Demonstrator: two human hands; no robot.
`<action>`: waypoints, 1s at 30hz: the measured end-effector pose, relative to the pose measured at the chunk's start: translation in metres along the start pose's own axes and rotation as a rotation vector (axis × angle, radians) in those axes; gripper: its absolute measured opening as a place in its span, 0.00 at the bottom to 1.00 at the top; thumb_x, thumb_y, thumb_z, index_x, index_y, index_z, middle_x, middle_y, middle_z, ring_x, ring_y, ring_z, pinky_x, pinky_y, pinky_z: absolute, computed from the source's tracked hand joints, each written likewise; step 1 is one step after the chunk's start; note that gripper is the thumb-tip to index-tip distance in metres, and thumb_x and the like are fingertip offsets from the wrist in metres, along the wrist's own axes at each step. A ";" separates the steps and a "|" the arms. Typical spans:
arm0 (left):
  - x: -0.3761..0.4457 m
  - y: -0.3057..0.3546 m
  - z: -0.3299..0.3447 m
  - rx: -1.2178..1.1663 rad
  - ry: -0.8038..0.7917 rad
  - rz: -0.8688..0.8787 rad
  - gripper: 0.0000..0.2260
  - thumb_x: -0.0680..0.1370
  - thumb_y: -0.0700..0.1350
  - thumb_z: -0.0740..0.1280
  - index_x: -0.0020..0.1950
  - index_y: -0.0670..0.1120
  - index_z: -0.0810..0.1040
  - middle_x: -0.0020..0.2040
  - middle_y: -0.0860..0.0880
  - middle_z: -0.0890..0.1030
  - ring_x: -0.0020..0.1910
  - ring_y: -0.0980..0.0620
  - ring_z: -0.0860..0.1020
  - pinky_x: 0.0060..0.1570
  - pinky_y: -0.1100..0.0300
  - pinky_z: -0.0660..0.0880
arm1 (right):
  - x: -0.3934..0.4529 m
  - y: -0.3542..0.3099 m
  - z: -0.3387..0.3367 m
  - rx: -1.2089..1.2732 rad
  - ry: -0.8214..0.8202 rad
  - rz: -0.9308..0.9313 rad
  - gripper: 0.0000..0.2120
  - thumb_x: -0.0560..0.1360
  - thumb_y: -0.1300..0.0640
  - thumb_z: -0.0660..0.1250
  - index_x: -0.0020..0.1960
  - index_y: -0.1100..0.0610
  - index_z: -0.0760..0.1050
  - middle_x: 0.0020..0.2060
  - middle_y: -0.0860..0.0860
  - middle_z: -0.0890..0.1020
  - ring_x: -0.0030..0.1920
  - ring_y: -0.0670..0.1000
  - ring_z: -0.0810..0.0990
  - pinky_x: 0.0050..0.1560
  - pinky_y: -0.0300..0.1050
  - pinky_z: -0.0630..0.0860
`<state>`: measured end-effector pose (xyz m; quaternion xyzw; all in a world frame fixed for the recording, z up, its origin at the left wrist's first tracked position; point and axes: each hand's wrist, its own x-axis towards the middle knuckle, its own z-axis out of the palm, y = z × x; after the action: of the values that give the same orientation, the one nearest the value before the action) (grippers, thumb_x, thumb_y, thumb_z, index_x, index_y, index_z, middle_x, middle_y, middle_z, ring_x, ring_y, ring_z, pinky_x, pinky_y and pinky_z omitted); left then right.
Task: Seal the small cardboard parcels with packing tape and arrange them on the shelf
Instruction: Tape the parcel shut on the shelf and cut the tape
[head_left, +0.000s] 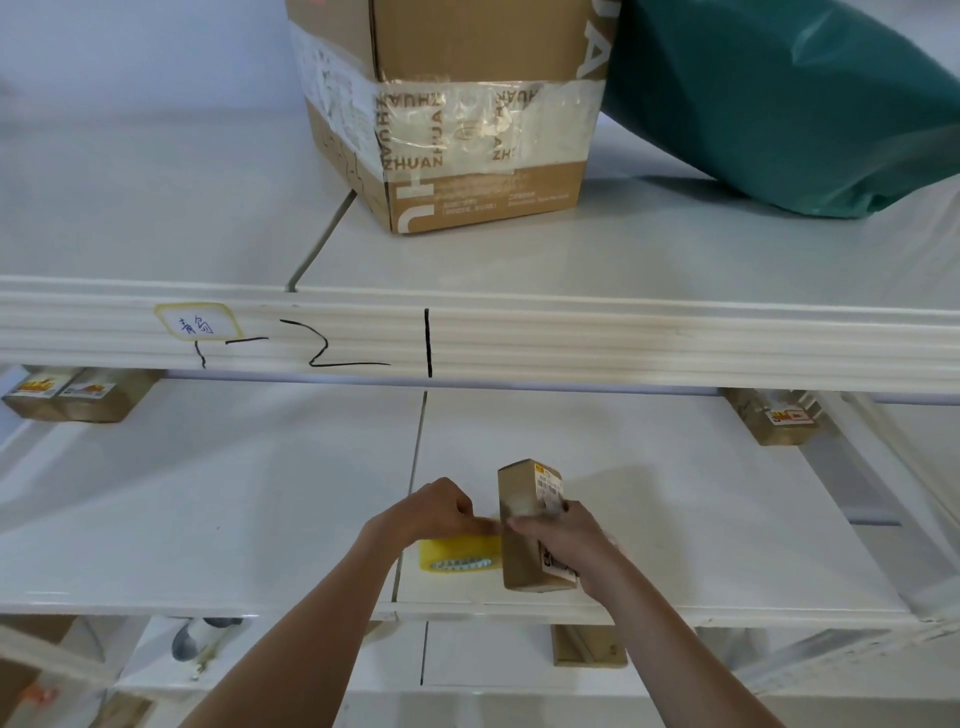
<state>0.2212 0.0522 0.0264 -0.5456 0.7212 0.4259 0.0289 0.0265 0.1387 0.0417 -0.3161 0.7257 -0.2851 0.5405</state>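
A small brown cardboard parcel (524, 519) with printed labels stands on end on the middle shelf board (260, 493), near its front edge. My right hand (558, 535) grips the parcel's lower half from the right. Left of it, my left hand (436, 509) grips a yellow tape dispenser (460, 553) with a toothed metal blade, and a strip of tape runs from it to the parcel's side. Other small parcels lie at the back of this shelf, at far left (78, 397) and far right (779, 418).
On the upper shelf stand a large taped cardboard box (457, 114) and a green bag (779, 98). The shelf's front rail (623, 338) bears a label and black marker lines. More cardboard (587, 647) shows on the level below.
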 end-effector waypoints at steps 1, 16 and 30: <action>-0.001 -0.003 -0.002 -0.046 -0.015 0.008 0.22 0.72 0.66 0.72 0.36 0.47 0.79 0.33 0.51 0.75 0.35 0.54 0.73 0.38 0.61 0.67 | 0.001 0.002 -0.004 0.000 0.003 0.023 0.35 0.57 0.42 0.83 0.59 0.52 0.77 0.50 0.50 0.86 0.51 0.52 0.85 0.51 0.50 0.84; -0.007 -0.007 0.000 -0.015 0.006 0.043 0.18 0.75 0.61 0.73 0.39 0.47 0.82 0.37 0.49 0.81 0.37 0.53 0.78 0.40 0.60 0.73 | 0.006 0.019 -0.017 -0.005 -0.009 0.002 0.33 0.54 0.41 0.83 0.56 0.53 0.80 0.46 0.51 0.87 0.49 0.54 0.86 0.53 0.54 0.84; -0.008 -0.016 0.000 0.123 0.139 -0.034 0.27 0.71 0.69 0.71 0.47 0.44 0.85 0.44 0.48 0.85 0.40 0.53 0.82 0.42 0.64 0.77 | 0.000 0.013 -0.025 0.152 -0.111 -0.078 0.19 0.68 0.53 0.81 0.56 0.51 0.79 0.48 0.52 0.87 0.48 0.53 0.86 0.41 0.44 0.79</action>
<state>0.2375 0.0576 0.0213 -0.5831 0.7370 0.3413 0.0193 0.0003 0.1492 0.0385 -0.3174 0.6582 -0.3421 0.5908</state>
